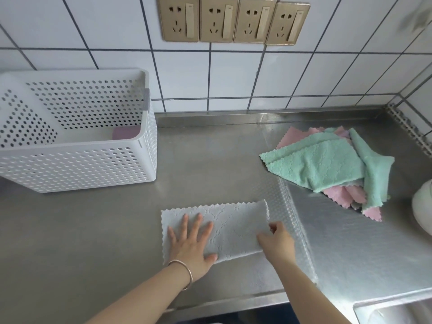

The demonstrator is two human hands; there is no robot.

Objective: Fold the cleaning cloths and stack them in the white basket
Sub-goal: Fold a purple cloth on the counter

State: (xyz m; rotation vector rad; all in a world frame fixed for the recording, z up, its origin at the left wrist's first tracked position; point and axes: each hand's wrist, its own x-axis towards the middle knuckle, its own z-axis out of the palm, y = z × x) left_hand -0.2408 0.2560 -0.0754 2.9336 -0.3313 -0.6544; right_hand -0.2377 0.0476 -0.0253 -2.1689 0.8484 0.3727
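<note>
Cleaning cloths occupy a steel worktop [93, 230] below a white tiled wall. At left stands the white perforated basket [77, 164], a lilac cloth [125, 133] visible at its bottom. Near the front edge lies a pale grey cloth [233, 228] folded into a long strip; the left hand [194, 244] (a thin bangle [184, 272] on its wrist) presses flat on it with fingers spread, while the right hand [277, 240] pinches the strip's right end. Farther right, a loose heap of mint and pink cloths [327, 167] lies on the embossed drainboard [362, 249].
</note>
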